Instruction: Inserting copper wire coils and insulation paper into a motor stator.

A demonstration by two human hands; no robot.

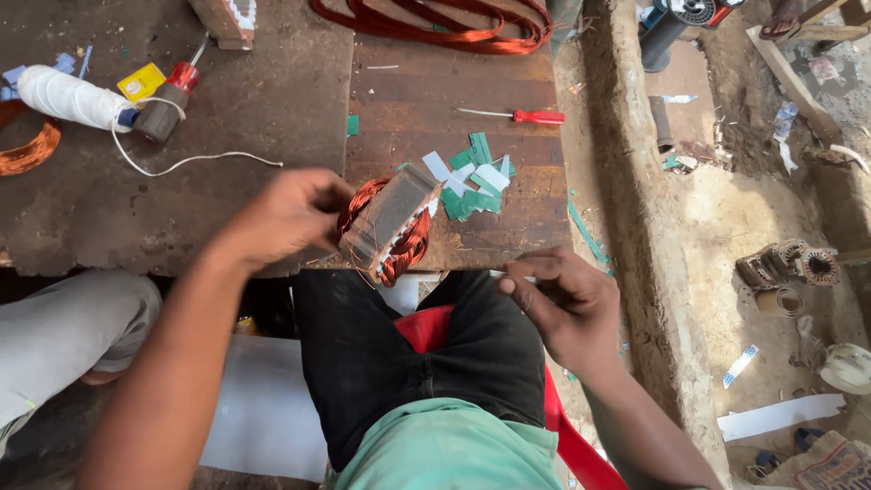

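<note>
Bench point(181, 209): a dark, worn top, with a plank point(435, 100) laid on its right part. The stator point(388, 222), a laminated core with copper coils bulging from both ends, rests tilted at the plank's near edge, just above the seated person's lap.

Left hand point(290, 213): closed on the stator's left end, fingers against the copper, steadying it. Right hand point(562, 304): off the bench over the right thigh, fingers pinched on something small and pale; what it is cannot be told.

Judgement: the work appears to be lining or packing the core's slots. It goes best with the core held firm, slots turned toward the working hand, and the enamelled wire kept from scraping on the steel.

Around, by size: copper loops point(435, 27) at the far edge; a white twine spool point(68, 95), its loose end trailing over the bench; another person's knee point(73, 327) at left; a red screwdriver point(522, 116); green and white slips point(472, 177) heaped just beside the stator. The slips crowd the core's right side and could snag.
</note>
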